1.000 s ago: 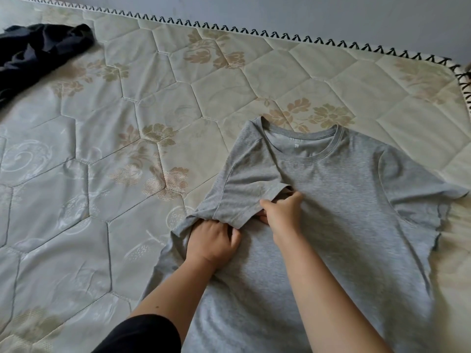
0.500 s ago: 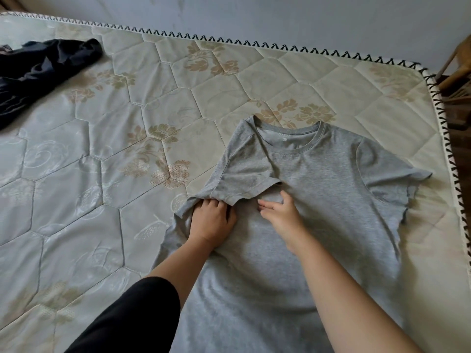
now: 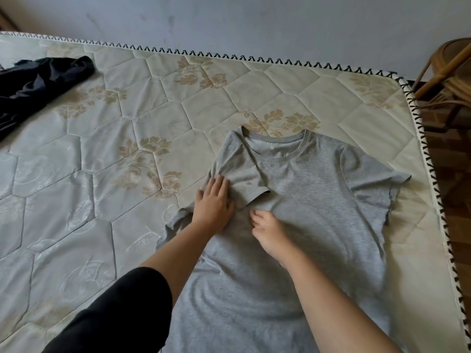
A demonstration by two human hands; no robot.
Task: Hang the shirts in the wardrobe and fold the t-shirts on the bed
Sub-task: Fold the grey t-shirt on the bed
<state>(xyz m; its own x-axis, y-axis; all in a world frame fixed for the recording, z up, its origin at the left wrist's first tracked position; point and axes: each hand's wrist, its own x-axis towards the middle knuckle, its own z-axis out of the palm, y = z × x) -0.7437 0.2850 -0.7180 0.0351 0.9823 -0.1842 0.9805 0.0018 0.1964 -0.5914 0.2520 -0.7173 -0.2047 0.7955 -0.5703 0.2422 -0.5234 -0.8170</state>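
A grey t-shirt (image 3: 311,200) lies spread face up on the mattress (image 3: 102,174), collar toward the wall. Its left sleeve is folded inward across the chest. My left hand (image 3: 212,202) lies flat on that folded sleeve with the fingers straight, pressing it down. My right hand (image 3: 267,231) rests on the shirt's chest just below the sleeve's hem, its fingers loosely curled and holding nothing. The right sleeve lies out flat toward the bed's right edge.
A crumpled black garment (image 3: 38,85) lies at the mattress's far left. A grey wall runs behind the bed. A rattan chair (image 3: 448,80) stands beyond the right edge, over a dark wooden floor.
My left hand slid up from the shirt's side onto the folded sleeve and flattened. My right hand let go of the sleeve hem and drew back a little. The view pulled back.
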